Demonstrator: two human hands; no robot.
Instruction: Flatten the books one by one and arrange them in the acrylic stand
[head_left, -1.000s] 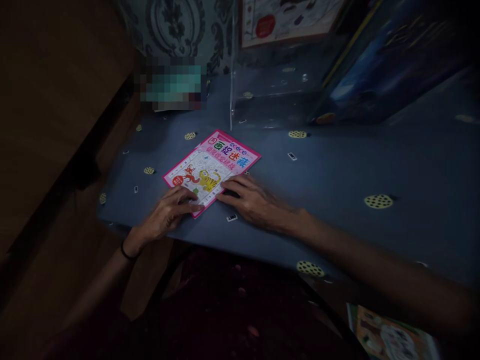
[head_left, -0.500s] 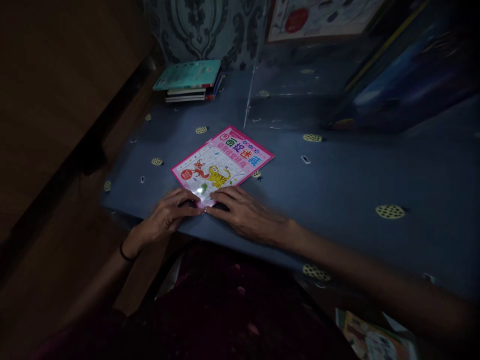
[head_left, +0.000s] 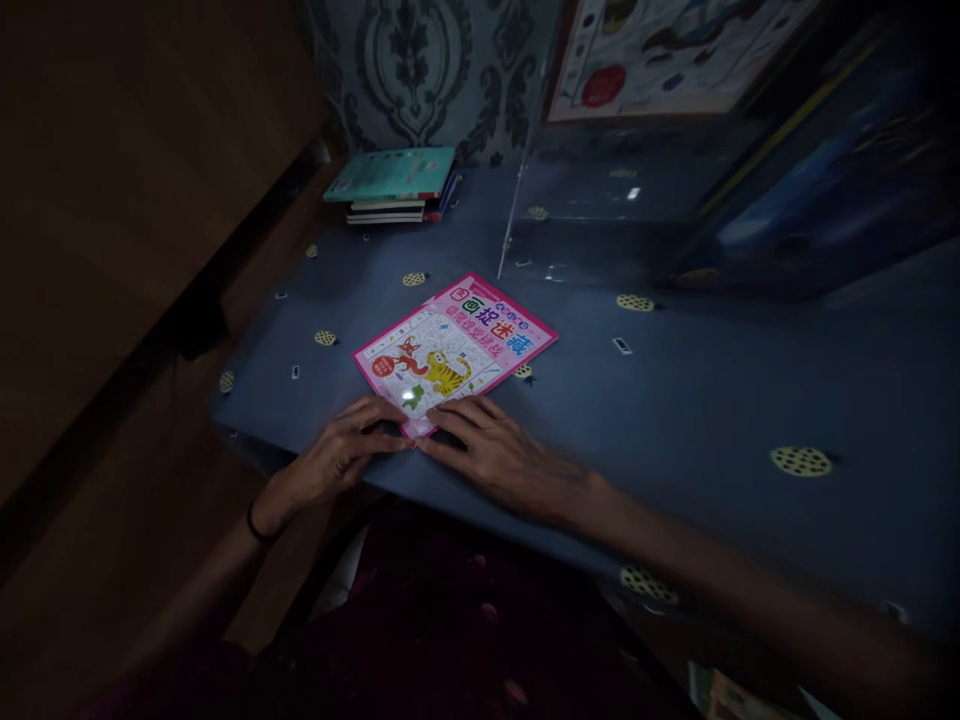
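Note:
A pink children's book [head_left: 454,350] with a fox and a striped tiger on its cover lies turned cornerwise on the blue-covered table. At its near corner, my left hand [head_left: 352,440] holds the left edge, fingers on the cover and thumb reaching to the tip. My right hand [head_left: 499,455] grips the same corner from the right in a similar way. Both thumbs almost meet at the corner. What the fingertips do under the edge is hidden, and the light is dim.
A small stack of books with a teal one [head_left: 394,175] on top stands at the back left. Clear upright panels [head_left: 600,245] and a dark blue item [head_left: 825,210] occupy the back right. The table's front edge runs close to my body; wooden furniture [head_left: 135,180] is on the left.
The view has shifted slightly, so everything sits a little lower and further right. Both hands keep their places at the book's near corner.

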